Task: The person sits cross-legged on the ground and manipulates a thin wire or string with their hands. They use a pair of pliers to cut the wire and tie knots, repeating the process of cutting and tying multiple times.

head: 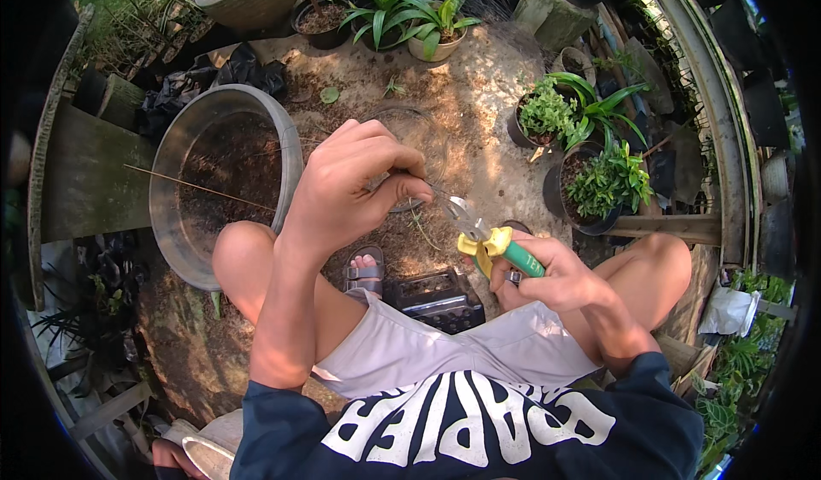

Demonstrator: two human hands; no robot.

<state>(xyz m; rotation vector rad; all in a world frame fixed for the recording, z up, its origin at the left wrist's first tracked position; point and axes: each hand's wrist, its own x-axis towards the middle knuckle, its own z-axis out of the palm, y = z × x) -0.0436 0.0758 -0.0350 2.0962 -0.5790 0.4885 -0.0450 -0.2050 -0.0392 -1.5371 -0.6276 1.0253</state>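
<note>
My left hand (pixel 359 178) is raised in front of me, its thumb and forefinger pinched on a thin wire (pixel 439 189). Combination pliers (pixel 492 241) with yellow and green grips are held in my right hand (pixel 561 268). Their metal jaws point up and left, at the wire close to my left fingertips; whether they are clamped on it is hard to tell. Behind my left hand, a loose coil of thin wire (pixel 442 149) lies on the ground, partly covered by that hand.
A large grey tub (pixel 292 143) with soil and a thin stick (pixel 199 187) stands by my left knee. Potted plants (pixel 587 185) are at the right, and more pots (pixel 437 47) line the far side. A black plastic crate (pixel 436 300) sits between my legs.
</note>
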